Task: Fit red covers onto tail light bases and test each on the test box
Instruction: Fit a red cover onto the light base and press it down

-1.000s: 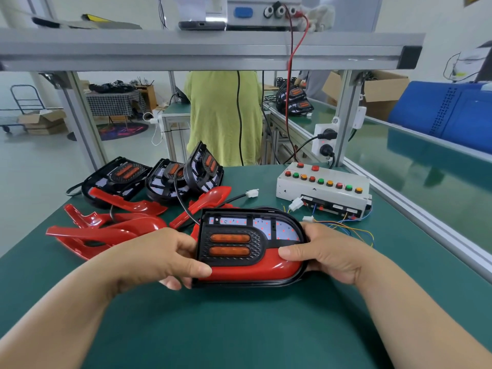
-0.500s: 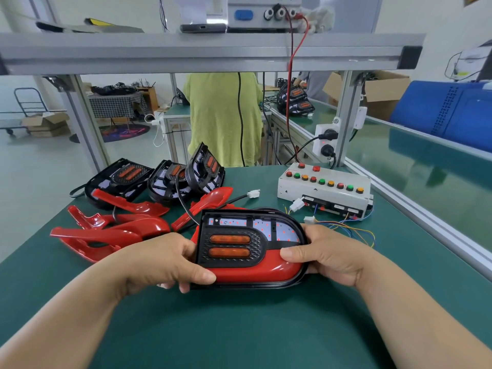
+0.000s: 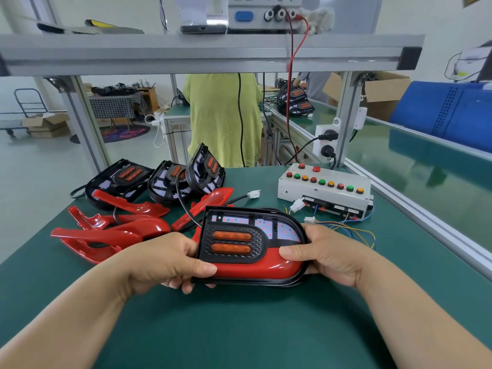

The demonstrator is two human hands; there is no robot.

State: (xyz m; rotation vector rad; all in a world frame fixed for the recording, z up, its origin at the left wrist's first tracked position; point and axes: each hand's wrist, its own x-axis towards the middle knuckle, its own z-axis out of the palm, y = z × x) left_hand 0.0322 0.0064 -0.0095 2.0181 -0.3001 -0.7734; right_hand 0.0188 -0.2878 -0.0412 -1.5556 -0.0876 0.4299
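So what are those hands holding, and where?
One tail light: left hand grips its left end, right hand its right end, thumbs on its front.

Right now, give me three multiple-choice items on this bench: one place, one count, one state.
1. The test box sits at the table's: A right rear; B left rear; C near edge.
2. Bare black bases at the back left: A one; B three; C five.
3. The tail light with the red cover is: A lying free; B held by one hand; C held by both hands.
Answers: 1 A, it stands beyond the right hand. 2 B, three stand in a row. 3 C, the left hand and right hand grip its ends.
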